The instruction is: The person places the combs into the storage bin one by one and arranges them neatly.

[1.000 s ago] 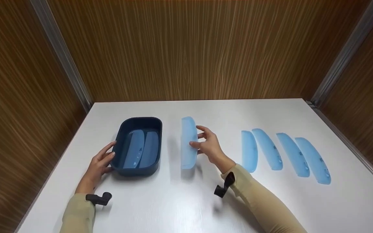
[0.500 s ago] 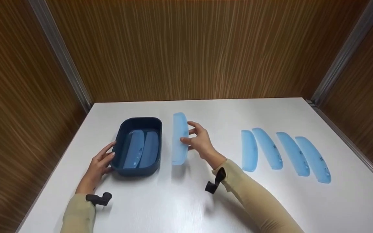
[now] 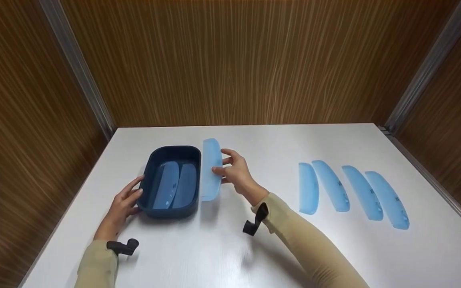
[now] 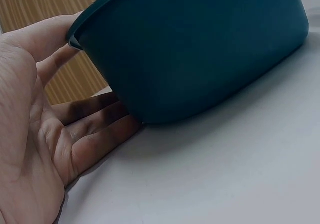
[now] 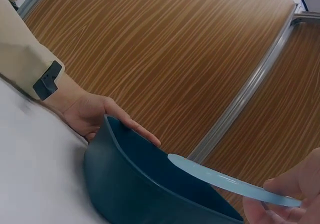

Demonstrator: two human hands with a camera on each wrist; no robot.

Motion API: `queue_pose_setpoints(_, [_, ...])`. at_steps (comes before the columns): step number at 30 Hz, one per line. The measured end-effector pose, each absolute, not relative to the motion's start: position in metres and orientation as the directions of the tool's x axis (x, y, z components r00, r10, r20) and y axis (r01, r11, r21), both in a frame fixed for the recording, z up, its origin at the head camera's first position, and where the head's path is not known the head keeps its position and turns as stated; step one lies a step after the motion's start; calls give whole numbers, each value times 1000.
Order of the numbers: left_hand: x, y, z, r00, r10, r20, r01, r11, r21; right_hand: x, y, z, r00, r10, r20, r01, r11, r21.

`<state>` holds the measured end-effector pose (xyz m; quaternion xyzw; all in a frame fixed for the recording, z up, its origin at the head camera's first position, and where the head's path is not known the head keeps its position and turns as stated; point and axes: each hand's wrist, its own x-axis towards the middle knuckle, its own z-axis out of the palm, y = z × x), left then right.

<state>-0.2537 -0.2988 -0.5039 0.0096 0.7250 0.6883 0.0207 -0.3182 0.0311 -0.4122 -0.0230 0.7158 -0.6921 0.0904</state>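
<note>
In the head view, a dark blue rounded tub stands left of centre with two light blue half-moon pieces lying flat inside. My left hand rests against its left side, fingers fairly straight, tips at the rim; in the left wrist view, lower fingers touch the wall near the base. My right hand pinches another light blue half-moon piece, comb-like in outline, by its curved edge. That piece hovers just right of the tub; in the right wrist view it appears edge-on beside the rim. Teeth cannot be made out.
Several matching half-moon pieces lie apart on the right of the white table. Wood-grain panels close in the back and both sides. Each wrist carries a small black camera mount.
My right hand has carried the half-moon piece leftward and slightly away from me, up to the tub's right rim. My left hand and the tub stay where they were.
</note>
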Motion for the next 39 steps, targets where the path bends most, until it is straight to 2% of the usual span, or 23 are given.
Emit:
queue_pose_setpoints(21, [-256,-295,-507,-999,48,-4,-3,21,1000,-318,-6,-412,-953,-211,-217,221,1,-975])
queue_pose_setpoints(39, [-254,-296,-507,-999,39,9,11,33,999,-320,-35,-418,-942,-225,-251,260,-11,-966])
